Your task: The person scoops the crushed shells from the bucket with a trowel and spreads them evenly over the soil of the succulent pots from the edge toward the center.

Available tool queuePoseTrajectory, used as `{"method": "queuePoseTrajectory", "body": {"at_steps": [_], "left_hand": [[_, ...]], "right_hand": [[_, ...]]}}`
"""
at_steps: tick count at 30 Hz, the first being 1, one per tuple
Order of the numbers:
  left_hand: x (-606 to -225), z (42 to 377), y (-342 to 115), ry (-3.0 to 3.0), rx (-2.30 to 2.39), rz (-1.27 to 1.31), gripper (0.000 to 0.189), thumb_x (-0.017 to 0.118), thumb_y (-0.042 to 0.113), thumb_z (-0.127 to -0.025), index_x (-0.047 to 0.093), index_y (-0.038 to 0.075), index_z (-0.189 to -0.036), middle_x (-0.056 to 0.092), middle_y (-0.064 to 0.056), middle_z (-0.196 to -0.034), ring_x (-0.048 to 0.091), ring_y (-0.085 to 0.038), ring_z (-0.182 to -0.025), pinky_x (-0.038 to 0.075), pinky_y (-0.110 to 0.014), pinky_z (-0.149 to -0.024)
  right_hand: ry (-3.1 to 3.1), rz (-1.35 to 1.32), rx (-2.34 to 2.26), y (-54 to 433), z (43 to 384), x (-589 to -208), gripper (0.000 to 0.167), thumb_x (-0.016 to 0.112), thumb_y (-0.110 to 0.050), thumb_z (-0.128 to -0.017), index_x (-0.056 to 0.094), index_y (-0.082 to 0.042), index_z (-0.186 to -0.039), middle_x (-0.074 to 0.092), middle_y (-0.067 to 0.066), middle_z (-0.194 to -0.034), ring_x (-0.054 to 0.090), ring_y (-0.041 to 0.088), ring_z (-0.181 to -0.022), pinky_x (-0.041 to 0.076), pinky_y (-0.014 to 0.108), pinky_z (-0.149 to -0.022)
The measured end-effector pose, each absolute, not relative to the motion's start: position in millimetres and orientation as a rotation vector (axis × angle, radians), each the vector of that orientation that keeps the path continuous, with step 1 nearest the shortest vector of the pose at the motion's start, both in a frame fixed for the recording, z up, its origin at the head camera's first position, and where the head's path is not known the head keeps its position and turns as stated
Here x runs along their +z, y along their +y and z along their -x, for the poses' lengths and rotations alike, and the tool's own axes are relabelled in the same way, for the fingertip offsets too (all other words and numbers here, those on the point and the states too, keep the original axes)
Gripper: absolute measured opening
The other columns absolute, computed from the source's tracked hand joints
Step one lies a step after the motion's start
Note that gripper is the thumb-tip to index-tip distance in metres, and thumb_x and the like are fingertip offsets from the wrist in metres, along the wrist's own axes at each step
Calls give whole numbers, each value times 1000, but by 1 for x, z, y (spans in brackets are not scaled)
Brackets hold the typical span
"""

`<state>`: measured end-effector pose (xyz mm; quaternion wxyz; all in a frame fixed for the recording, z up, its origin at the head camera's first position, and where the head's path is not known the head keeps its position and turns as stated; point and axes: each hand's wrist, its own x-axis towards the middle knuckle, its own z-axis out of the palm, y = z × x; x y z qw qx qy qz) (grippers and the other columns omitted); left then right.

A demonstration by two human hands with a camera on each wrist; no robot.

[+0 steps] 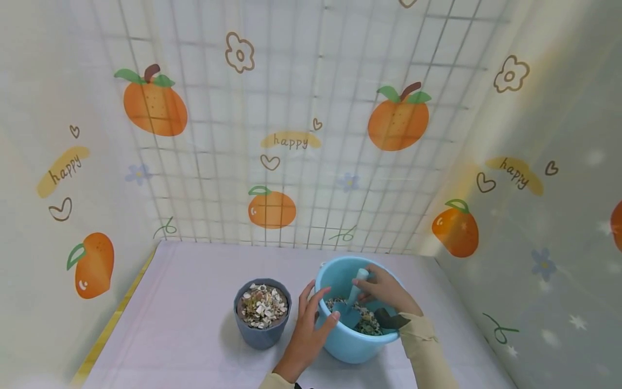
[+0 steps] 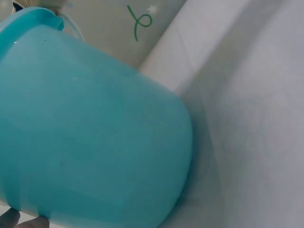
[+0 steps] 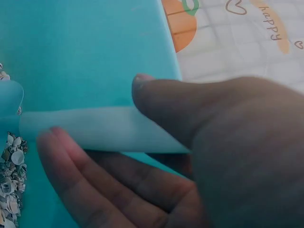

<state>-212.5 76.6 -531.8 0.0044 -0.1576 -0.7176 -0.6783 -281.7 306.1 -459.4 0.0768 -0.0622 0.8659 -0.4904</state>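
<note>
A light blue bucket (image 1: 357,348) stands upright on the table, with shell-like bits (image 1: 368,324) in its bottom. My right hand (image 1: 384,289) reaches inside and grips the pale handle of a light blue hand shovel (image 1: 357,289). The shovel's blade (image 1: 346,313) is low in the bucket, among the bits. In the right wrist view, thumb and fingers lie on either side of the handle (image 3: 95,128). My left hand (image 1: 311,324) rests its spread fingers against the bucket's left side and rim. The left wrist view shows fingertips (image 2: 33,222) touching the bucket wall (image 2: 95,128).
Left of the bucket stands a grey-blue pot (image 1: 262,337), filled with whitish shell-like pieces (image 1: 264,307). A pale cloth covers the table (image 1: 189,302). Printed curtains (image 1: 291,178) with a wire grid behind them close off the back and sides.
</note>
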Motion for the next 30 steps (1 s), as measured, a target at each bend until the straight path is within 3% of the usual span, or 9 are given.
{"method": "queuePoseTrajectory", "body": {"at_steps": [5,12,18,25,30], "left_hand": [[-531,211,75,-2249,-2124,491,51,61,53,-104,48,40,-151,6,5,-170,23,-32,-153,32,-66,-114],[-532,210,76,-2230,-2141,480,49,61,52,-103,49,41,-150,7,6,-170,23,-31,-153,32,-64,-115],[-536,212,74,-2226,-2152,476,48,61,52,-103,49,43,-149,6,6,-170,23,-30,-153,32,-63,-115],[-539,217,77,-2237,-2162,479,50,63,53,-102,50,43,-149,8,5,-170,24,-33,-153,34,-66,-112],[-541,222,81,-2313,-2123,536,53,60,57,-102,48,43,-152,9,5,-170,29,-33,-151,41,-63,-109]], "right_hand": [[2603,174,-1450,304,280,-459,52,70,-20,-103,46,6,-142,70,21,-106,73,43,-88,61,52,-79],[2644,186,-1335,303,281,-463,42,67,-12,-103,52,15,-131,69,24,-101,73,42,-81,61,53,-73],[2613,157,-1345,298,283,-464,52,64,-13,-105,44,18,-141,69,25,-102,72,42,-84,61,55,-75],[2710,71,-1278,303,285,-460,53,61,-21,-107,46,19,-138,71,21,-92,74,39,-78,62,48,-69],[2849,16,-1071,312,275,-451,59,58,-31,-109,47,18,-139,71,14,-89,74,30,-74,60,54,-77]]}}
